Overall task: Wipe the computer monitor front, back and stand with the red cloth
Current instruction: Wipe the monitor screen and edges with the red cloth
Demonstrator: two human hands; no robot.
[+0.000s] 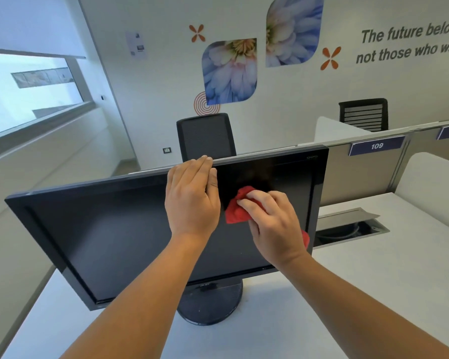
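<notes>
A black computer monitor (109,234) stands on a round black stand (213,304) on a white desk, with its dark screen facing me. My left hand (192,195) lies over the top edge of the monitor near the middle, fingers hooked over the bezel. My right hand (272,224) presses a crumpled red cloth (235,212) against the upper right part of the screen. A corner of the cloth shows below my right wrist.
The white desk (373,294) has an open cable hatch (347,226) to the right of the monitor. Grey partition panels (360,172) run behind it. Two black office chairs (205,136) stand beyond. A window is on the left.
</notes>
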